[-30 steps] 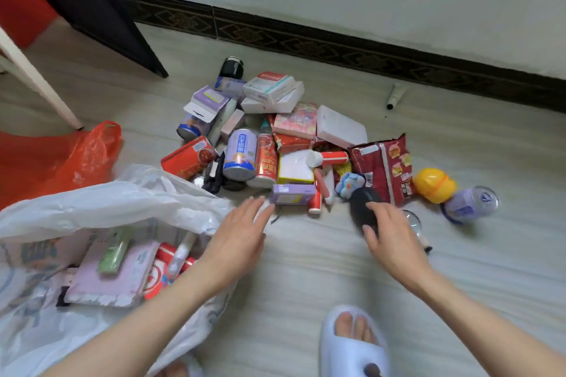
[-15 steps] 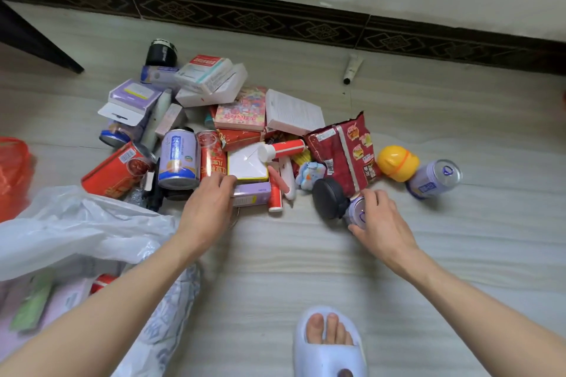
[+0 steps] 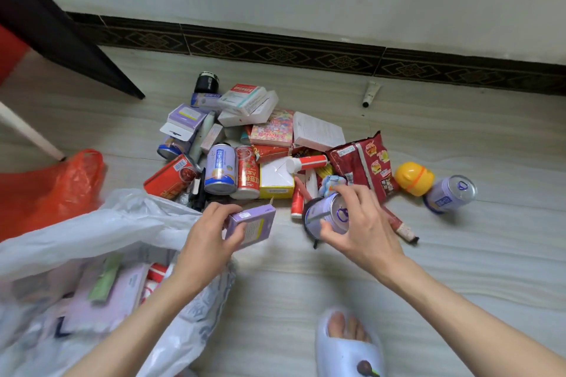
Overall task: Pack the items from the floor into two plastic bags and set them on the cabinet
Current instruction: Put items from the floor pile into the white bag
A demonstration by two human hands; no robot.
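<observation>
Your left hand (image 3: 211, 236) is gripping a small purple box (image 3: 252, 225), lifted just off the floor beside the white plastic bag (image 3: 101, 223). Your right hand (image 3: 361, 223) is curling around a pale purple can (image 3: 326, 217), holding it tilted in front of the pile of items (image 3: 260, 150). A red plastic bag (image 3: 52, 190) is lying to the left, and a second purple can (image 3: 450, 194) and a yellow toy (image 3: 413, 177) are sitting to the right.

Both bare forearms reached forward over the floor. The left hand (image 3: 211, 239) gripped a box; the right hand (image 3: 361, 223) clasped a can.
</observation>
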